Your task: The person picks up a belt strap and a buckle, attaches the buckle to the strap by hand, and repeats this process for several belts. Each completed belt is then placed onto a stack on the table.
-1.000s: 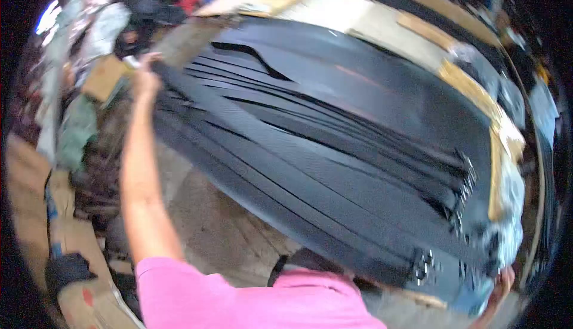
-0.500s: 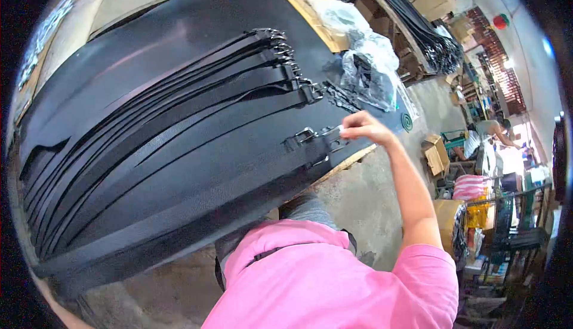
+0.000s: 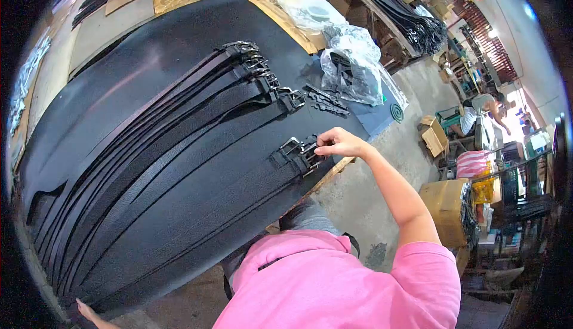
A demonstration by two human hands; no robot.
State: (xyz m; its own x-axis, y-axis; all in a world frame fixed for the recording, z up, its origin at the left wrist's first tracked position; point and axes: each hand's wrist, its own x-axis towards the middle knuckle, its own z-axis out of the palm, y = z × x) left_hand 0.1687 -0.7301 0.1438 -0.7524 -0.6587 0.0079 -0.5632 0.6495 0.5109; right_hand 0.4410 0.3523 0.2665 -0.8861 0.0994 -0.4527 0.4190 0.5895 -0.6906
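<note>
Buckles (image 3: pixel 296 151): two, touched by right hand (image 3: pixel 339 144); left hand (image 3: pixel 89 314) at belts (image 3: pixel 179 174).

Bare black sheet (image 3: pixel 149 48) lies open; plastic bags (image 3: pixel 352 66) crowd beyond buckles (image 3: pixel 296 150).

Your head camera gives a heavy fisheye; a black vignette rings the frame, and the table (image 3: pixel 334 171) edge bows outward toward the rim. Light is bright and even; ceiling lamps (image 3: pixel 493 32) glow at upper right, and the far aisle at the right edge washes out pale. The black belts (image 3: pixel 179 150) carry a soft sheen along their grain; shadows between them are thin and soft; the buckles (image 3: pixel 262 78) show small glints; the clear plastic bag (image 3: pixel 352 66) throws white glare. The centre is sharp; your right hand (image 3: pixel 337 144) reads crisp where it pinches the nearest buckle (image 3: pixel 296 150); your left hand (image 3: pixel 89 314) at the lower rim is dim and smeared.
</note>
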